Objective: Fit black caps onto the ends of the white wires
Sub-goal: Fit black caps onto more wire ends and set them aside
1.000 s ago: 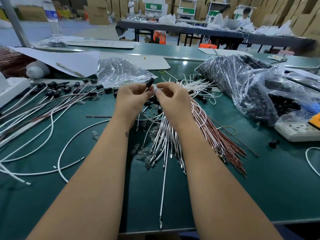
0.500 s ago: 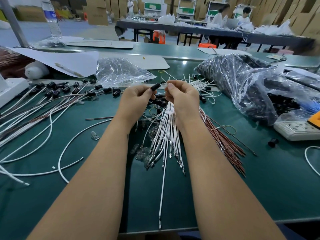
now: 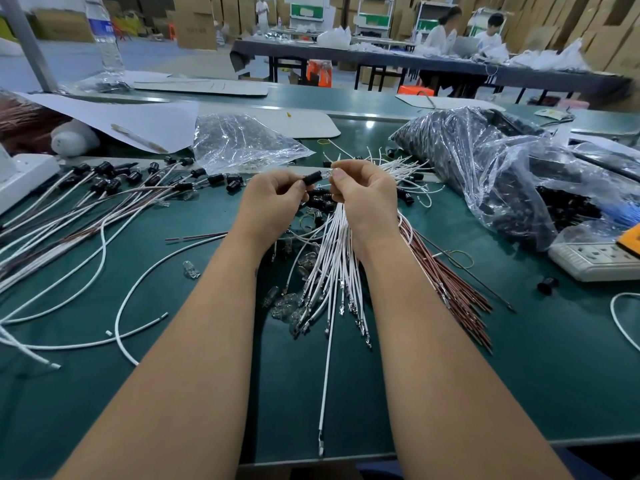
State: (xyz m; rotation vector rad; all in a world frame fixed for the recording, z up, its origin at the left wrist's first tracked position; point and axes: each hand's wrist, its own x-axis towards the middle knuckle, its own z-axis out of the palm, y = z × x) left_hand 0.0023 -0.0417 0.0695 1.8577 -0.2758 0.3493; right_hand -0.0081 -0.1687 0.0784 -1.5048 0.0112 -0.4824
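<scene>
Right, both hands are up over the green table point(image 3: 519, 358), meeting at the fingertips. The left hand point(image 3: 273, 202) pinches one black cap point(image 3: 312, 177) between thumb and forefinger, the other fingers curled in. The right hand point(image 3: 363, 195) is closed round a thick bundle of white wires point(image 3: 332, 258) that hangs below its palm, and its thumb and forefinger pinch something small and pale right against the cap's open end. What that is, wire tip or bulb, is too small and blurred to call.

How many wires sit in that fist is beyond counting; they overlap, and the palm hides their upper ends. One long white wire point(image 3: 323, 393) trails down from the bundle toward the near table edge.

Left of the left hand lies a spread of capped wires point(image 3: 104, 199), well over a dozen, their far ends cut off at the frame edge. Beyond the left hand sits one clear plastic bag point(image 3: 239, 143). Right of the right hand, one big bag of black caps point(image 3: 491, 168), its contents a dark mass. Under the right wrist, a fan of brown wires point(image 3: 460, 292). Farther right, one white power strip point(image 3: 595, 261), partly cut off, and one loose cap point(image 3: 547, 285) near it.
</scene>
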